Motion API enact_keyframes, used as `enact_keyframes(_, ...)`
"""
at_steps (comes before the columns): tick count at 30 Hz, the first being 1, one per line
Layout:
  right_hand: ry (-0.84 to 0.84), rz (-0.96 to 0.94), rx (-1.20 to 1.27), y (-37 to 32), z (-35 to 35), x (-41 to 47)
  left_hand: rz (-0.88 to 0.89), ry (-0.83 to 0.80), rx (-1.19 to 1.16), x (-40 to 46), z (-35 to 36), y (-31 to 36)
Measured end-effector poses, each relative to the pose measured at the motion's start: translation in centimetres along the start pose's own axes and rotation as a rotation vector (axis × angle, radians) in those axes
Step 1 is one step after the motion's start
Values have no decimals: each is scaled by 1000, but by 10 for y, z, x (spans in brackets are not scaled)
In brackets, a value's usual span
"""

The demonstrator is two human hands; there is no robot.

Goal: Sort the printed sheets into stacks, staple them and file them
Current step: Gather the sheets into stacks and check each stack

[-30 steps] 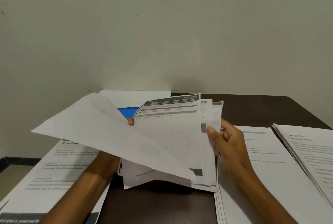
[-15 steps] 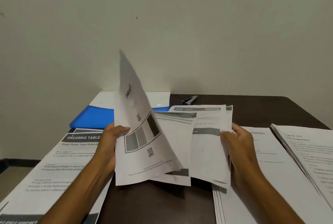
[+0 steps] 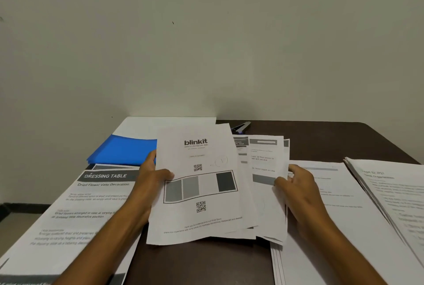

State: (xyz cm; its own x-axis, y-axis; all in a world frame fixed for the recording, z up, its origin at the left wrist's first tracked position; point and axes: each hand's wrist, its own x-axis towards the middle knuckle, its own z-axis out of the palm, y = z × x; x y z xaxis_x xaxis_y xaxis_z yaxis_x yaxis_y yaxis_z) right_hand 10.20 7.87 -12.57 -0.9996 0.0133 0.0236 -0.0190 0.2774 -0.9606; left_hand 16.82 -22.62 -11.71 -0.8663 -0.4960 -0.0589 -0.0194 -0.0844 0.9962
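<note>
I hold a fanned bundle of printed sheets above the dark table (image 3: pixel 197 264). My left hand (image 3: pixel 153 178) grips the left edge of the front sheet (image 3: pixel 202 222), which shows a blinkit logo, grey bars and QR codes. My right hand (image 3: pixel 296 189) pinches the right side of the sheets behind it (image 3: pixel 263 160), thumb on a grey bar. A "DRESSING TABLE" stack (image 3: pixel 75 213) lies at the left. Two more stacks lie at the right, a flat one (image 3: pixel 332 227) and a thicker one (image 3: pixel 394 195). A stapler (image 3: pixel 241 126) sits at the back by the wall.
A blue folder (image 3: pixel 124 150) lies at the back left with a white sheet (image 3: pixel 165 123) behind it, against the wall. The "DRESSING TABLE" stack overhangs the table's left edge, with floor below it.
The sheet my left hand had lifted and turned over has swung down flat onto the front of the bundle, printed side up. Both hands stayed at the bundle's sides.
</note>
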Motion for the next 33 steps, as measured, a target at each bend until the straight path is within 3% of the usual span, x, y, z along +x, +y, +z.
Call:
enact_keyframes(4, -38, -12, 87, -5, -1, -2, -2, -10, 44, -2, -1, 0)
enact_keyframes(13, -229, -162, 376, -23, -10, -14, -42, -104, -162, -18, -4, 8)
enact_keyframes(23, -309, -290, 276, -26, 1, -20, -20, -188, -167, -15, -7, 7)
enact_keyframes(33, -158, -276, 330, -25, -2, -19, 8, -120, -167, -10, -8, 4)
